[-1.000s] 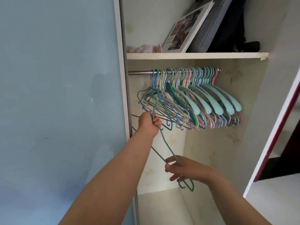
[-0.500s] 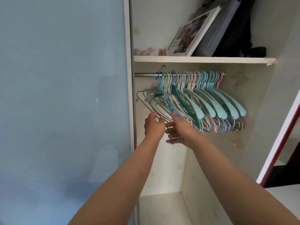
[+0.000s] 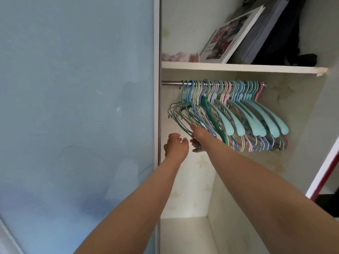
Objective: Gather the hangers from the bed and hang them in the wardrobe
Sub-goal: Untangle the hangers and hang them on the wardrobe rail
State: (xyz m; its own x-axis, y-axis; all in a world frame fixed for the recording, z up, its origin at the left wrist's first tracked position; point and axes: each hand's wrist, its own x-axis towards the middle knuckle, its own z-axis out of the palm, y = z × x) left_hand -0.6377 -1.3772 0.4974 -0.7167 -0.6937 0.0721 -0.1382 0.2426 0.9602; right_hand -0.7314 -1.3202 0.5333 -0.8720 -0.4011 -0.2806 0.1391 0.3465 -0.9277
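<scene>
At frame centre our right hand (image 3: 199, 137) pinches the lower wires of the hangers (image 3: 229, 114) crowded on the rod (image 3: 171, 83); our left hand (image 3: 176, 143) hovers loosely curled, holding nothing. We judge that tugging those tangled wires could unhook neighbours and drop them.

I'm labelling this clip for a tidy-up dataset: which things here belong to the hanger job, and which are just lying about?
Part of the job:
- hangers on the rail
- rail
- right hand, touching the thin hangers at the left end
- left hand, holding nothing

Just lying about:
- photo board leaning on the shelf
- dark bag
- sliding door
</scene>
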